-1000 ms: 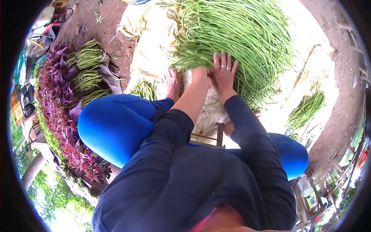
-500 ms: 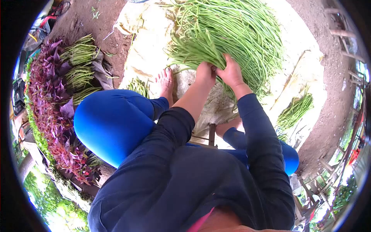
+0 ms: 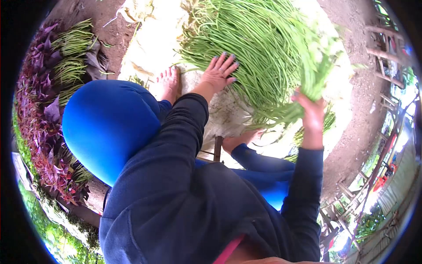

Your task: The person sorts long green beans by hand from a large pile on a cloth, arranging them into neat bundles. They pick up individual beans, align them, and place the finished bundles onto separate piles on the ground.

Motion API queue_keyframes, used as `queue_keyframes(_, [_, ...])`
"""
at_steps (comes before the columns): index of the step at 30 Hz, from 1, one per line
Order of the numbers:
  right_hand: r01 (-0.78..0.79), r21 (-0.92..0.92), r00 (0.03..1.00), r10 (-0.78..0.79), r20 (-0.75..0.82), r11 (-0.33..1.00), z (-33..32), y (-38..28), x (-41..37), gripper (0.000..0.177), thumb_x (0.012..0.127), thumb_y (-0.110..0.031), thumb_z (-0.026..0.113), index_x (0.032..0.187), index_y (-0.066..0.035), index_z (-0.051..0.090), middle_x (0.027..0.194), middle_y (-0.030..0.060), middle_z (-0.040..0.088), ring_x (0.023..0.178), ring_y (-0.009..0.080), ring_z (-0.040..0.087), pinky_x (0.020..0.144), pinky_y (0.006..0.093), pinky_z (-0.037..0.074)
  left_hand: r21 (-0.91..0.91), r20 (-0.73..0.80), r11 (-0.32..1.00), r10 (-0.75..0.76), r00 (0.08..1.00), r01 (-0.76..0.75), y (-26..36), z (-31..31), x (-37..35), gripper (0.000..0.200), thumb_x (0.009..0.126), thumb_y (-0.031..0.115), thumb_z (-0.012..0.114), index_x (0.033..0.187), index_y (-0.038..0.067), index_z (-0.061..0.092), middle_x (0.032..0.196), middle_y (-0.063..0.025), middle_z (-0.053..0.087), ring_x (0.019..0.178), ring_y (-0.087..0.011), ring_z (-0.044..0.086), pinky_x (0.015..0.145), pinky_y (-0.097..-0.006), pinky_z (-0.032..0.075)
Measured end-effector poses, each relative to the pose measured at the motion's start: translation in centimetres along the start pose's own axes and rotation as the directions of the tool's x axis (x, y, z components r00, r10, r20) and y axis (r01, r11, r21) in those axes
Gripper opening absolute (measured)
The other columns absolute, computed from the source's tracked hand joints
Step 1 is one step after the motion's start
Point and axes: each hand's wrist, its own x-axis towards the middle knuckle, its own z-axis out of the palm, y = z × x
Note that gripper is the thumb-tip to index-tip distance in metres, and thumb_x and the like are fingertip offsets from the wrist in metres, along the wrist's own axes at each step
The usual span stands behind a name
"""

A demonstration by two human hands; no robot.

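Note:
A large heap of long thin green stalks (image 3: 255, 48) lies fanned out on a pale sheet in front of me. My left hand (image 3: 217, 74) rests at the heap's near left edge, fingers spread and holding nothing. Off to the right, my right hand (image 3: 311, 110) is closed round the lower end of a bunch of green stalks (image 3: 314, 75). This bunch is lifted at the heap's right side, and its upper part is smeared by motion. Some loose stalks trail to the left of my right hand.
The pale sheet (image 3: 147, 48) lies on brown soil. At the left are rows of purple-leaved bundles (image 3: 37, 114) with green stalks (image 3: 72, 39). A smaller stalk bundle (image 3: 299, 137) lies near my right foot. A wooden fence-like frame (image 3: 384, 53) stands at the far right.
My hands were together on a bunch at the heap's near edge. The right hand has swung right with the bunch; the left has let go, opened and moved slightly left.

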Motion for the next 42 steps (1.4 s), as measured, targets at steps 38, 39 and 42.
queue_keyframes(38, [0.29, 0.36, 0.868, -0.402, 0.292, 0.887, 7.3, -4.7, -8.0, 0.032, 0.069, 0.003, 0.064, 0.099, 0.004, 0.055, 0.076, 0.0067, 0.06, 0.065, 0.0149, 0.059, 0.06, 0.0296, 0.05, -0.917, 0.303, -0.232, 0.126, 0.945, 0.325, 14.0, -35.3, 3.4, 0.04, 0.089, 0.021, 0.063, 0.12, -0.003, 0.056, 0.107, -0.0121, 0.063, 0.101, -0.0223, 0.061, 0.086, -0.0352, 0.051])
queue_keyframes(39, [0.252, 0.295, 0.871, -0.349, 0.346, 0.922, 7.1, -5.0, -8.3, 0.027, 0.069, 0.002, 0.065, 0.094, 0.003, 0.055, 0.074, 0.0066, 0.06, 0.064, 0.0152, 0.059, 0.06, 0.0296, 0.049, -0.931, 0.288, -0.194, 0.125, 0.949, 0.308, 13.7, -35.1, 3.8, 0.041, 0.088, 0.022, 0.064, 0.12, -0.003, 0.055, 0.106, -0.0128, 0.063, 0.1, -0.0228, 0.061, 0.085, -0.0356, 0.051])
queue_keyframes(42, [0.268, 0.192, 0.831, -0.327, 0.45, 0.944, 7.2, -5.3, -7.8, 0.027, 0.069, 0.001, 0.066, 0.094, 0.003, 0.055, 0.073, 0.0066, 0.06, 0.064, 0.0154, 0.059, 0.061, 0.0296, 0.049, -0.915, 0.318, -0.198, 0.184, 0.93, 0.351, 13.9, -35.2, 3.7, 0.038, 0.084, 0.015, 0.067, 0.117, -0.002, 0.057, 0.1, -0.0137, 0.064, 0.09, -0.0237, 0.064, 0.078, -0.0352, 0.054])
